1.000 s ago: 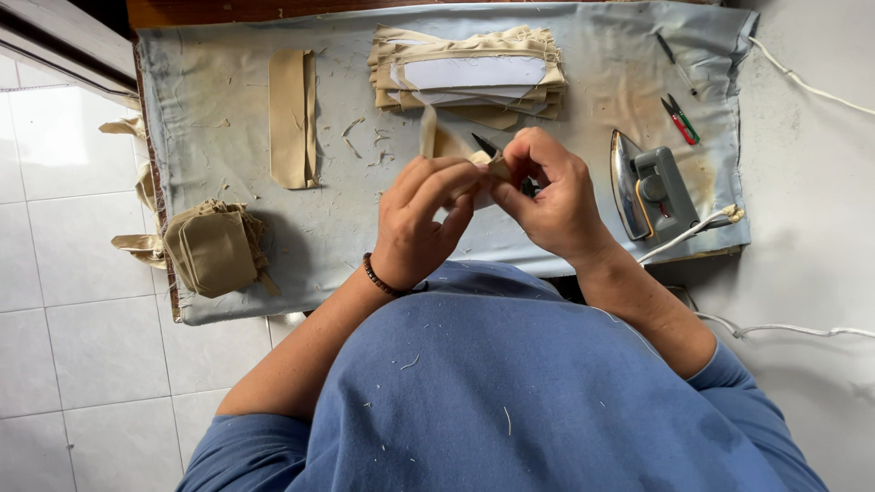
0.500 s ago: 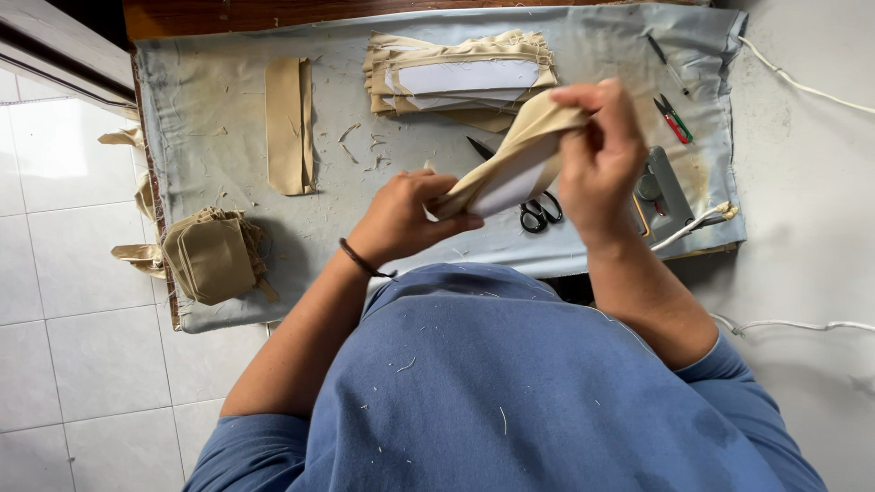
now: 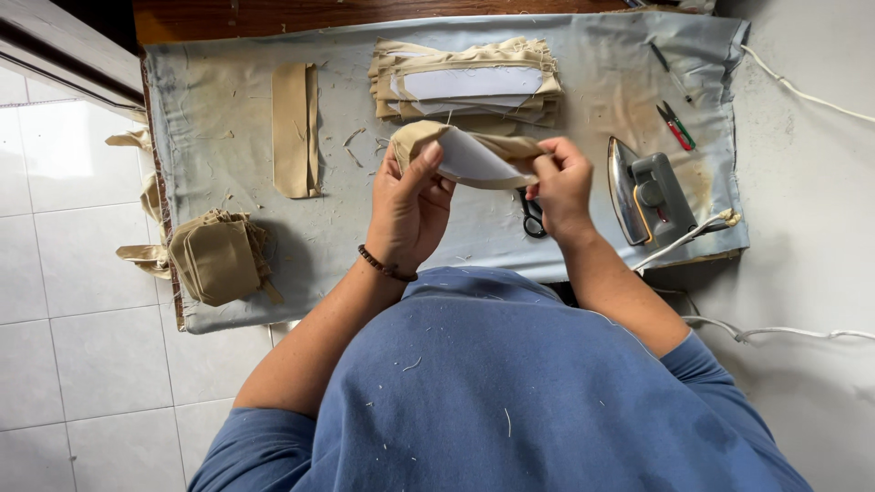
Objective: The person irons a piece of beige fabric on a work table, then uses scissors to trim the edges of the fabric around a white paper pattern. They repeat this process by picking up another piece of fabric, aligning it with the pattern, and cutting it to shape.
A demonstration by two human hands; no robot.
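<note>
No packages, labels, signs or screens visible.

Padded board (image 3: 228, 109), fabric stacks (image 3: 465, 82), iron (image 3: 652, 196)

Grey padded board (image 3: 228, 109) carries an iron (image 3: 652, 196), black scissors (image 3: 531, 219), red-green snips (image 3: 675, 125), stacked tan pieces (image 3: 465, 82) and a folded strip (image 3: 294, 129).

Scissors (image 3: 531, 219): mostly hidden behind the right hand (image 3: 563, 187); only dark handles showed. Khaki fabric piece (image 3: 465, 155): its ends were covered by the fingers of both hands, left hand (image 3: 410, 205) included. Wooden surface (image 3: 365, 14): cut off by the top edge. White cable (image 3: 802, 91): ran off the right edge. Small tools (image 3: 674, 123): too small to identify.
</note>
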